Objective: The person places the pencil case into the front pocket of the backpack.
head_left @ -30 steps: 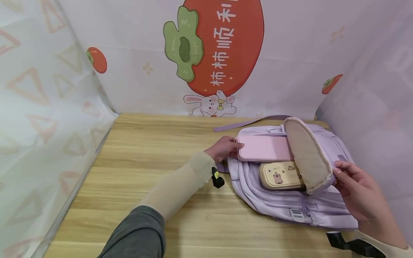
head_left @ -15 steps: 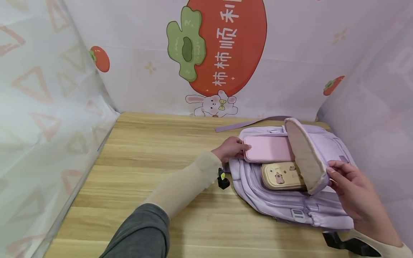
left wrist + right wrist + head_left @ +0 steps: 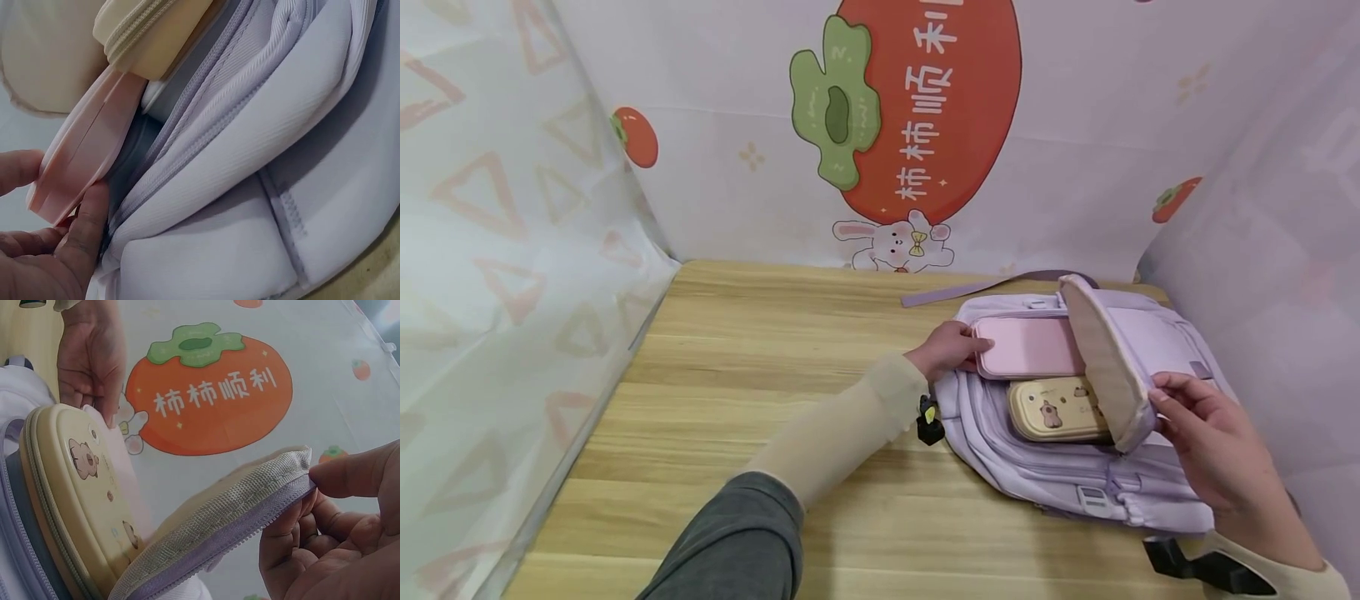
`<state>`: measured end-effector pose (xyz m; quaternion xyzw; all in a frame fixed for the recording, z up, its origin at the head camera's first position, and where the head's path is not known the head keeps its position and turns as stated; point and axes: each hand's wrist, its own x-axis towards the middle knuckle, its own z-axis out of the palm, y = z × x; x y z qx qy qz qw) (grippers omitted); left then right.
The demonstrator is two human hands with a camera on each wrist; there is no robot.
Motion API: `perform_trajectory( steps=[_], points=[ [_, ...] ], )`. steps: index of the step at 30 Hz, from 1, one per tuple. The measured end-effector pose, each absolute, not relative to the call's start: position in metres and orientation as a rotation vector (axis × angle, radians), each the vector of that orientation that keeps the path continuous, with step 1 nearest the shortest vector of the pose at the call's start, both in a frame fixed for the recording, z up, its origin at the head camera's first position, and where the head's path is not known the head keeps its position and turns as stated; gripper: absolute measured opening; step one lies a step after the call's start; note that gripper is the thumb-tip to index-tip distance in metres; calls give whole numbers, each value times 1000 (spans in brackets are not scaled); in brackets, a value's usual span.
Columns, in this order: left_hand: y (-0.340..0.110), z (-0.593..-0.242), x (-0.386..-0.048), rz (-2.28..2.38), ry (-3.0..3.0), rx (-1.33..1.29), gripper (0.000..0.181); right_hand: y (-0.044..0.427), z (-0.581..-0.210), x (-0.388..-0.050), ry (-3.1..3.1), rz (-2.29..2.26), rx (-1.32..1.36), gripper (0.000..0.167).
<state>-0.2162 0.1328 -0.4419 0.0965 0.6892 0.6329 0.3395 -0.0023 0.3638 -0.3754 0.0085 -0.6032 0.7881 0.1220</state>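
Observation:
A lavender backpack [image 3: 1000, 454] lies on the table with its zipped front flap [image 3: 1101, 358] folded partly back. My left hand [image 3: 946, 350] pinches the left end of a flat pink case [image 3: 1033, 348] between thumb and fingers; the case's right end disappears under the flap. Beside it, a yellow zipped pencil case [image 3: 1056, 410] with small bear pictures sits in the opening, its right end also covered. In the right wrist view, my right hand [image 3: 340, 531] pinches the edge of the flap [image 3: 219, 519] and holds it raised.
A loose purple strap [image 3: 951, 293] trails from the backpack's far side. The wooden table [image 3: 722, 375] extends to the left. Printed cloth [image 3: 715, 192] hangs behind and along both sides.
My left hand has pushed the pink case rightward, farther under the flap. My right hand has shifted slightly left with the flap edge, lowering it a little over the cases.

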Motion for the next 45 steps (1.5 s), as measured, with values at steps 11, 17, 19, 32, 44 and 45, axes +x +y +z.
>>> perform_trajectory(
  steps=[11, 17, 19, 32, 44, 45],
  points=[
    [144, -440, -210, 1581, 1907, 270, 17, 361, -378, -3, -1792, 2265, 81, 34],
    [151, -436, -207, 1565, 1950, 246, 18, 358, -379, -3, -1810, 2240, 86, 34],
    [153, -436, -206, 1567, 1948, 244, 18, 357, -378, -3, -1825, 2235, 57, 34],
    [161, -436, -199, 1610, 1934, 275, 29, 349, -380, -7, -1919, 2179, -65, 20],
    [167, -435, -197, 1644, 1939, 255, 18, 346, -379, -9, -1988, 2131, -102, 28],
    [168, -434, -196, 1647, 1950, 255, 18, 346, -379, -9, -1988, 2132, -102, 29]
  ],
)
